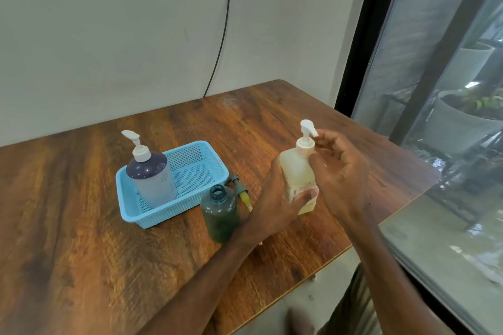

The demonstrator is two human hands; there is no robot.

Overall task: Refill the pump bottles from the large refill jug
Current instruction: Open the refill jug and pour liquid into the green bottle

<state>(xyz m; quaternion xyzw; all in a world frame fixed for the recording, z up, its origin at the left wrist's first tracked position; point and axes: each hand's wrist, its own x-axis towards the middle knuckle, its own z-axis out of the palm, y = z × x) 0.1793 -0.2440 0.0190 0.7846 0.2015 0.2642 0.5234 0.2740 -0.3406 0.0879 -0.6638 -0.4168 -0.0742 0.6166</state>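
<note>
A pale yellow pump bottle with a white pump head stands on the wooden table at the right. My left hand grips its lower body. My right hand holds the white pump collar with its fingers at the nozzle. To the left stands a dark green bottle with its neck uncovered. Its grey pump with a yellow tube lies on the table just behind it. A dark purple pump bottle stands in the blue basket. I see no large jug.
A black cable hangs down the wall behind the table. The table's right edge runs close to a glass window. The right half of the basket holds nothing.
</note>
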